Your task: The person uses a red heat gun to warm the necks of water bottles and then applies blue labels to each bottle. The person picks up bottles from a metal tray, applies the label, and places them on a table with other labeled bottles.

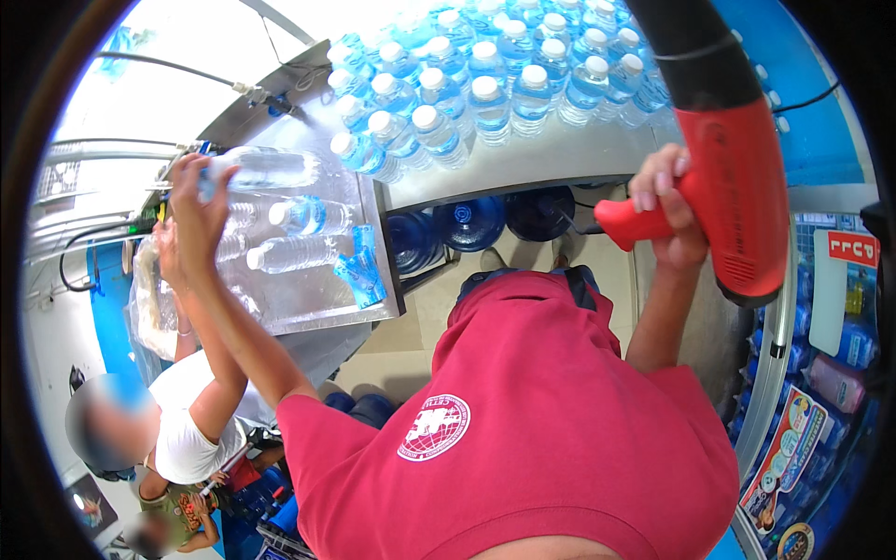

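My right hand (674, 210) is wrapped round the handle of a red heat gun (733, 187), whose black barrel points toward the far edge. At the left, my left hand (201, 191) is closed on the capped end of a clear plastic water bottle (275, 168), lying on its side above the metal counter. Below it, more bottles lie flat, one with a blue label (313, 216) and a plain-looking one (294, 253). Blue plastic sleeves (360, 271) lie at the counter's near right corner. The bottle's cap is partly hidden by my fingers.
Many upright water bottles with white caps (485, 89) crowd the far counter. Large blue jugs (469, 222) stand underneath. A co-worker in a white shirt (201, 411) reaches in at the left, a hand (168, 250) close to mine. A glass door frame (779, 345) stands at right.
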`<action>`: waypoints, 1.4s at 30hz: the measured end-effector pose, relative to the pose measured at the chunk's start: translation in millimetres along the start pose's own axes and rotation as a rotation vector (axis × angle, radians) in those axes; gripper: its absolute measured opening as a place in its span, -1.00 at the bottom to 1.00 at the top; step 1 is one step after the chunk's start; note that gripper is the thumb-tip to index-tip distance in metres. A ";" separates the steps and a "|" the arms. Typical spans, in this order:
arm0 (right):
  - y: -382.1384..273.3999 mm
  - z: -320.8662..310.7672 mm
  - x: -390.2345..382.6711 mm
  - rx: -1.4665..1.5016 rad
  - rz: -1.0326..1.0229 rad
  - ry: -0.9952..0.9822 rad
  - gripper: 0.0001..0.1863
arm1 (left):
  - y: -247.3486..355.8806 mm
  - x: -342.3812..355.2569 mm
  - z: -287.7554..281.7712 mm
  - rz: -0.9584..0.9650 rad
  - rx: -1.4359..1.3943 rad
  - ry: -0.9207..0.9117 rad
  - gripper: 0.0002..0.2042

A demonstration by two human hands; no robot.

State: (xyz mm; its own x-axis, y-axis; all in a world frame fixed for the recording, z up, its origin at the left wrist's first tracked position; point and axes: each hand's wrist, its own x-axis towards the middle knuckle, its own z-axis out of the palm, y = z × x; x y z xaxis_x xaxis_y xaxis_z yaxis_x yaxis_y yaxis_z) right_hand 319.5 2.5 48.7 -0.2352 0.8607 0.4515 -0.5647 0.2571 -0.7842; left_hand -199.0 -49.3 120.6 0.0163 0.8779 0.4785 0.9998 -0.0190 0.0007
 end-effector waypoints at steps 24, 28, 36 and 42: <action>-89.2 -108.7 -95.8 -0.220 -0.161 0.467 -0.76 | 369.2 89.8 152.1 0.391 -0.616 -0.056 -0.61; -92.2 -124.6 -100.9 -0.206 -0.171 0.498 -0.77 | 383.8 97.1 186.3 0.397 -0.515 -0.145 -0.60; -83.0 -143.2 -94.3 -0.149 -0.118 0.505 -0.77 | 381.6 82.9 189.9 0.197 -0.593 -0.235 -0.48; -65.1 -145.7 -92.5 -0.113 -0.025 0.507 -0.76 | 381.5 70.1 184.7 0.091 -0.656 -0.188 -0.39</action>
State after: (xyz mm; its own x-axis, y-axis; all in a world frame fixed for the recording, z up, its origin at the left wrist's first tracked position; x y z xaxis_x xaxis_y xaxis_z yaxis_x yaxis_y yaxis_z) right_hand 493.2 -29.8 -4.0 0.2062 0.9511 0.2300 -0.4695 0.3024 -0.8295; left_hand 185.3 93.3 -7.8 0.1609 0.9261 0.3413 0.7827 -0.3303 0.5274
